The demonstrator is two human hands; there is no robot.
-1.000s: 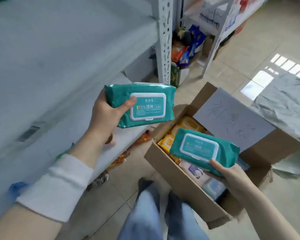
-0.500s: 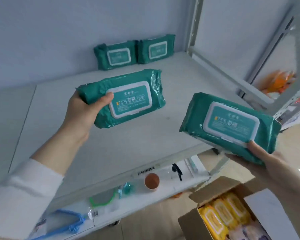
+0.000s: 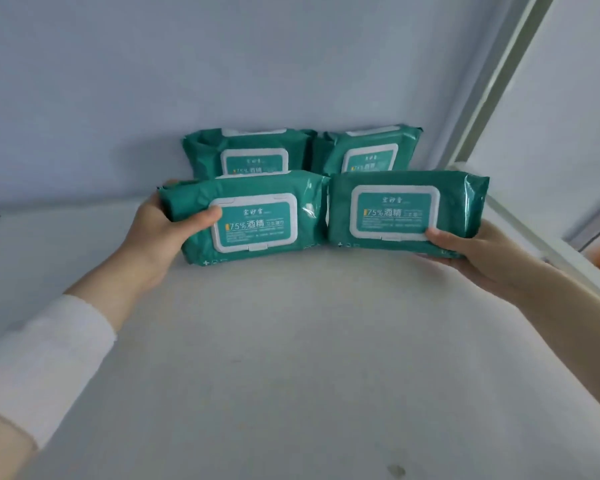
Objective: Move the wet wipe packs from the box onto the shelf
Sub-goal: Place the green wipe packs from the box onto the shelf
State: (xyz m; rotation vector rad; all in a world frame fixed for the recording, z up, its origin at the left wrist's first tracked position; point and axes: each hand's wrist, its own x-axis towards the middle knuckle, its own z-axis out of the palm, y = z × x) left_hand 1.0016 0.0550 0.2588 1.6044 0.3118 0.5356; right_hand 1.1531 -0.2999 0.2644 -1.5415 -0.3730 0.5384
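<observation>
White shelf (image 3: pixel 291 358) w/ pale blue wall behind, white upright post (image 3: pixel 499 81) at right. Two green wet wipe packs at back vs wall: back-left pack (image 3: pixel 246 150), back-right pack (image 3: pixel 371 148). Left hand (image 3: pixel 163 233) grasping front-left pack (image 3: pixel 253 216) by its left end, thumb on top. Right hand (image 3: pixel 478 251) grasping front-right pack (image 3: pixel 402 209) at lower right. Front packs side by side, touching, just before back pair. White sleeve (image 3: pixel 39 358) on left arm.

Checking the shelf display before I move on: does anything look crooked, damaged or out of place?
Nothing stands out. Two packs stand against the wall; the left hand and right hand hold two more, the left-hand pack slightly tilted.
</observation>
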